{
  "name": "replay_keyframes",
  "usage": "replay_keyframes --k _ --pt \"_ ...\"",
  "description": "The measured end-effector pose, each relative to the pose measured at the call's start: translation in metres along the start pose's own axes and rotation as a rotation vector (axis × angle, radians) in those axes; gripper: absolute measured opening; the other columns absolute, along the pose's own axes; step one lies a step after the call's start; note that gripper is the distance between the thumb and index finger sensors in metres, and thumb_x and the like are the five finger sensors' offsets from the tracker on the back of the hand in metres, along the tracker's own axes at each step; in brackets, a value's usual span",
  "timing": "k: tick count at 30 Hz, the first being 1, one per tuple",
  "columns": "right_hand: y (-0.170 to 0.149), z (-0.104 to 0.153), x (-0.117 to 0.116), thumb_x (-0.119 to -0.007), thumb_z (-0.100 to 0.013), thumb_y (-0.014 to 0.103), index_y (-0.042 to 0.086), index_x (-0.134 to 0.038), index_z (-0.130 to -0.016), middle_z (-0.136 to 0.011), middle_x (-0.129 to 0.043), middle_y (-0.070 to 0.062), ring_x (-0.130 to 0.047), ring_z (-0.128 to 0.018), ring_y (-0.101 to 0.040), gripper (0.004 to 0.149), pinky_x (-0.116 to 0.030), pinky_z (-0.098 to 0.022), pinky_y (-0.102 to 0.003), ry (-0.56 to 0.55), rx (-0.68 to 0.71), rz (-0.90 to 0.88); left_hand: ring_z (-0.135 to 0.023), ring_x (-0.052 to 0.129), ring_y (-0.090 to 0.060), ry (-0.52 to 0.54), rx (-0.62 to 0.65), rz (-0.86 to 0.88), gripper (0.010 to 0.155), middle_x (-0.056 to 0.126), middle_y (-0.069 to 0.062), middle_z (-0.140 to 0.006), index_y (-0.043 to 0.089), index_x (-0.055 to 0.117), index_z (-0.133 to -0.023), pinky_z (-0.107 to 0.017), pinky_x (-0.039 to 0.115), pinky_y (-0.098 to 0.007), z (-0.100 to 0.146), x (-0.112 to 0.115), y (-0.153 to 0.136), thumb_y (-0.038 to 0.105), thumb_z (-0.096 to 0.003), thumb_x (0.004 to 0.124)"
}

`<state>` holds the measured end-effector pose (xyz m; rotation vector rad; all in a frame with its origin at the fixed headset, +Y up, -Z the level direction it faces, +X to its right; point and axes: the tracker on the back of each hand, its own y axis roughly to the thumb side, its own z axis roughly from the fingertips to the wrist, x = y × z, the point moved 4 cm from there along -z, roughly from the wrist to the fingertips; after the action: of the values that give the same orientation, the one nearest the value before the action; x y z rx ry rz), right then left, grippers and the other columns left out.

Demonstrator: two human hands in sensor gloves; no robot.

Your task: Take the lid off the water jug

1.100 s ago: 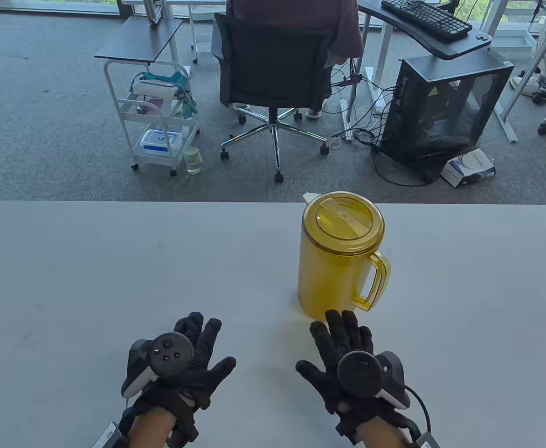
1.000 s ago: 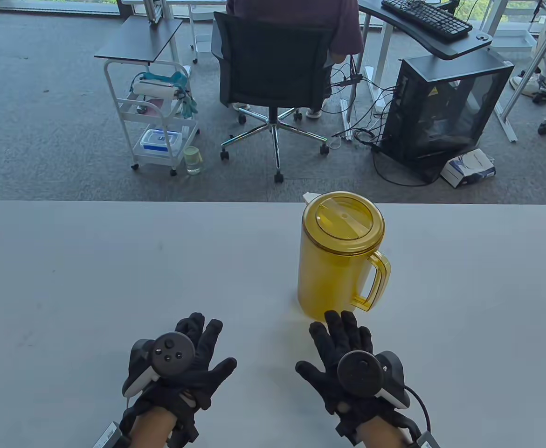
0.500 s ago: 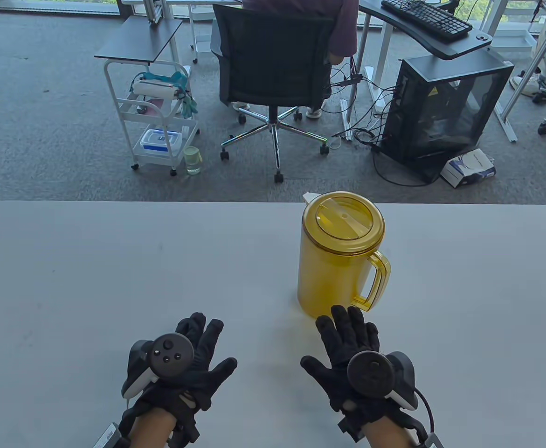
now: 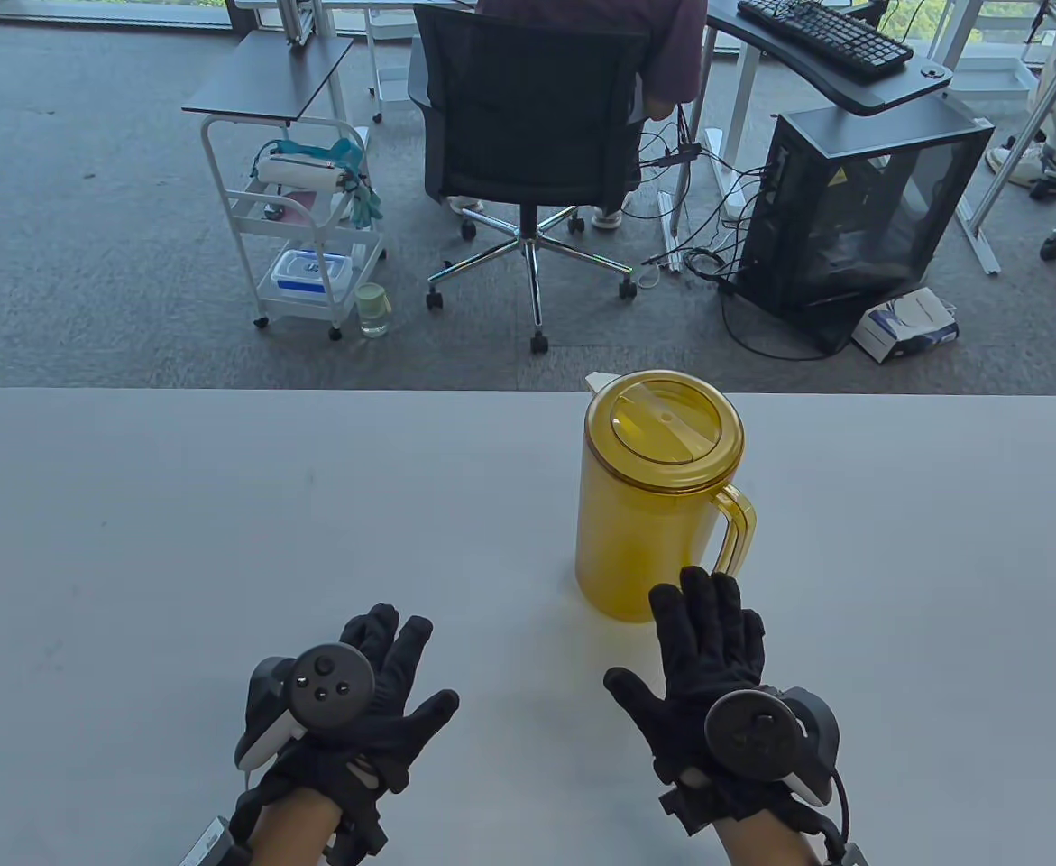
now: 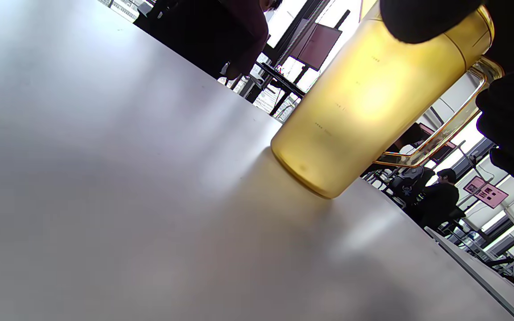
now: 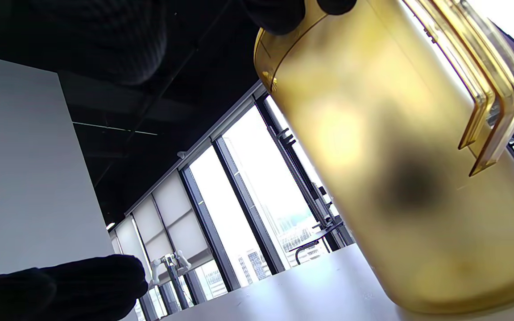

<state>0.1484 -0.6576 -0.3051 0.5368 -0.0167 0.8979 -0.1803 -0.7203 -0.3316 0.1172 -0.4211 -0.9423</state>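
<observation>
A translucent yellow water jug stands upright on the grey table, right of centre, its round yellow lid seated on top. Its handle points right and toward me. My right hand hovers with straight, spread fingers just in front of the jug's base and handle; whether it touches is unclear. My left hand lies flat and open on the table, left of the jug. The jug fills the left wrist view, and the jug looms close in the right wrist view.
Beyond the table's far edge are an office chair with a seated person, a white trolley, a computer tower and a desk with a keyboard. Bare table lies left of the jug.
My right hand has moved forward and to the right, its fingertips now by the jug's handle. The left hand and the jug have stayed put.
</observation>
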Motion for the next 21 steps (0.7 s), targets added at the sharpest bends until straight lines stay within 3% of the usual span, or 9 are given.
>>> replay_keyframes --k 11,21 --pt "-0.037 0.005 0.031 -0.069 -0.051 0.065 -0.004 -0.016 -0.107 -0.11 -0.01 -0.033 -0.009 -0.097 -0.061 0.103 -0.019 -0.06 -0.076 -0.191 -0.177 -0.078 -0.105 0.015 -0.063 0.005 -0.002 0.028 0.089 0.016 -0.033 -0.12 0.014 0.026 -0.116 -0.063 0.031 -0.078 0.0 -0.001 -0.002 0.069 -0.055 0.062" --pt "-0.086 -0.003 0.018 -0.073 -0.051 0.063 -0.005 -0.006 -0.105 -0.107 -0.003 -0.034 -0.005 -0.095 -0.062 0.109 -0.019 -0.06 -0.075 -0.136 -0.414 -0.237 -0.105 0.021 -0.063 -0.009 -0.004 0.05 0.089 0.021 -0.033 -0.12 0.014 0.027 -0.116 -0.063 0.034 -0.077 -0.001 -0.001 -0.005 0.069 -0.0551 0.062"
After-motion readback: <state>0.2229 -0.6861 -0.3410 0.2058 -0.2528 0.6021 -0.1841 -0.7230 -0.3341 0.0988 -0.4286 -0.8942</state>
